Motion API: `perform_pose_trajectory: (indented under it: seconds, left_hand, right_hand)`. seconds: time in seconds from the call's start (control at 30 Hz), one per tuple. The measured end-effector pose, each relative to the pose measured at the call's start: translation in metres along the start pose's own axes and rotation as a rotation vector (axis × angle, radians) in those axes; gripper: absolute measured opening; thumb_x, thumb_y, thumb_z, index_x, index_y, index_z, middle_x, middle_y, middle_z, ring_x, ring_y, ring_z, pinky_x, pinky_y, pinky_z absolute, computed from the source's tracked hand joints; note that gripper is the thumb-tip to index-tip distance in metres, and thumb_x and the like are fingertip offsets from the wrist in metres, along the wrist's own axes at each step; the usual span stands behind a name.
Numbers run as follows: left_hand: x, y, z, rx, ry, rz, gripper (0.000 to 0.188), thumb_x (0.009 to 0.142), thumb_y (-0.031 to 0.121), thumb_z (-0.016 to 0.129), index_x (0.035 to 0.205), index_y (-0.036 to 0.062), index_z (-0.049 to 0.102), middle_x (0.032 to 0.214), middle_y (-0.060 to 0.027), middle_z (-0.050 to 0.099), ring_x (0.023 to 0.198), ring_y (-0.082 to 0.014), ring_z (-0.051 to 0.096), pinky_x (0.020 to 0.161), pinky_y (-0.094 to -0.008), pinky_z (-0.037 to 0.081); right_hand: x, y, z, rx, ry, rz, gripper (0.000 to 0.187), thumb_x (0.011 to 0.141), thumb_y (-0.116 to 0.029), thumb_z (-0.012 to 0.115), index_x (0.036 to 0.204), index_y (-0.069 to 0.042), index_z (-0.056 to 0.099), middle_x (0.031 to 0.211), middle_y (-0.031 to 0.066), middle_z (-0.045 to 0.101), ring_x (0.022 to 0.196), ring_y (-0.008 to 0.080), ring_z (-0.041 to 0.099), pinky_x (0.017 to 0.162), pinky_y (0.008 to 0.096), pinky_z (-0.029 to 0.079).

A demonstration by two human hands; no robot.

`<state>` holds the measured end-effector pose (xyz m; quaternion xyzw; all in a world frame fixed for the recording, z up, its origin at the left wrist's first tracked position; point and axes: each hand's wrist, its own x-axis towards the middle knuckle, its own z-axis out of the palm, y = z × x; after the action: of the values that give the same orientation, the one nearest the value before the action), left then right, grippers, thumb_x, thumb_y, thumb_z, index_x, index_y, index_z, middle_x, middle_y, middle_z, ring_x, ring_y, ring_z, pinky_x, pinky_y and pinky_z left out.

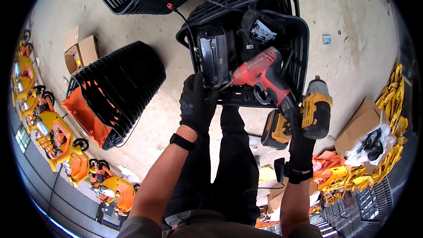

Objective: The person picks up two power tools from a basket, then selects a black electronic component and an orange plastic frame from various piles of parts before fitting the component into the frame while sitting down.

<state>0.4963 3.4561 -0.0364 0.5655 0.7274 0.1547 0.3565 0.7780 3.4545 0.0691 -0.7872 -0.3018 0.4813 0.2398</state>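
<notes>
Yellow impact wrench (317, 108), handle wrapped by right grip (300, 144); left grip (196, 105): can't say

Gloved left hand (193, 108), fingers (198, 83) forward; gloved right hand (297, 127) curled, bare forearms (164, 169) apart

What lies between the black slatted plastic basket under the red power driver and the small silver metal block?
Only bare pale floor separates the basket from the block, seen in the head view.
</notes>
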Motion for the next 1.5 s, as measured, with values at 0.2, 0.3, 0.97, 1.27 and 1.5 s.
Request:
perform_pose_trajectory:
  seconds: [0.2, 0.3, 0.97, 1.27, 1.5]
  left_hand:
    - [-0.002, -0.004, 0.007, 0.184, -0.204, -0.229, 0.066, 0.084, 0.025, 0.071, 0.14, 0.0045, 0.041, 0.117, -0.0199, 0.058, 0.102, -0.0407, 0.061, 0.08, -0.0535, 0.051]
    - [0.006, -0.005, 0.004, 0.142, -0.262, -0.312, 0.058, 0.084, 0.025, 0.071, 0.133, 0.0068, 0.045, 0.117, -0.0199, 0.058, 0.103, -0.0403, 0.062, 0.08, -0.0547, 0.051]
    - [-0.27, -0.195, -0.077, -0.289, -0.11, -0.962, 0.047, 0.087, 0.041, 0.067, 0.111, 0.0, 0.067, 0.11, -0.0226, 0.07, 0.106, -0.0387, 0.066, 0.092, -0.0453, 0.053]
    - [-0.32, -0.16, -0.06, -0.239, 0.023, -0.904, 0.037, 0.087, 0.037, 0.064, 0.091, 0.0005, 0.07, 0.081, -0.019, 0.071, 0.078, -0.0359, 0.069, 0.074, -0.0466, 0.053]
    - [-0.246, -0.094, -0.12, -0.332, 0.23, -0.803, 0.046, 0.086, 0.037, 0.069, 0.112, -0.0006, 0.066, 0.109, -0.0218, 0.071, 0.106, -0.0368, 0.067, 0.09, -0.0444, 0.053]
  right_hand:
    - [0.018, -0.032, -0.011, -0.038, -0.026, -0.016, 0.036, 0.094, -0.018, 0.073, 0.123, -0.002, 0.059, 0.109, 0.0057, 0.064, 0.097, 0.0136, 0.064, 0.084, 0.0291, 0.054]
    - [0.005, -0.051, -0.029, -0.062, 0.012, 0.022, 0.02, 0.094, -0.013, 0.072, 0.11, -0.004, 0.064, 0.096, 0.0008, 0.065, 0.082, 0.0096, 0.065, 0.074, 0.0258, 0.053]
    - [0.092, -0.146, 0.109, -1.086, -0.418, -1.412, 0.03, 0.081, -0.009, 0.067, 0.111, -0.009, 0.067, 0.093, 0.0127, 0.066, 0.09, 0.0337, 0.064, 0.083, 0.0437, 0.05]
    - [0.05, -0.146, 0.054, -1.105, -0.436, -1.221, 0.028, 0.079, -0.014, 0.076, 0.103, -0.003, 0.069, 0.097, 0.0161, 0.07, 0.091, 0.0359, 0.067, 0.079, 0.0448, 0.054]
    - [0.056, -0.079, -0.045, -0.992, -0.786, -1.084, 0.022, 0.093, -0.022, 0.066, 0.106, -0.004, 0.069, 0.092, 0.0122, 0.07, 0.082, 0.0262, 0.067, 0.074, 0.0372, 0.055]
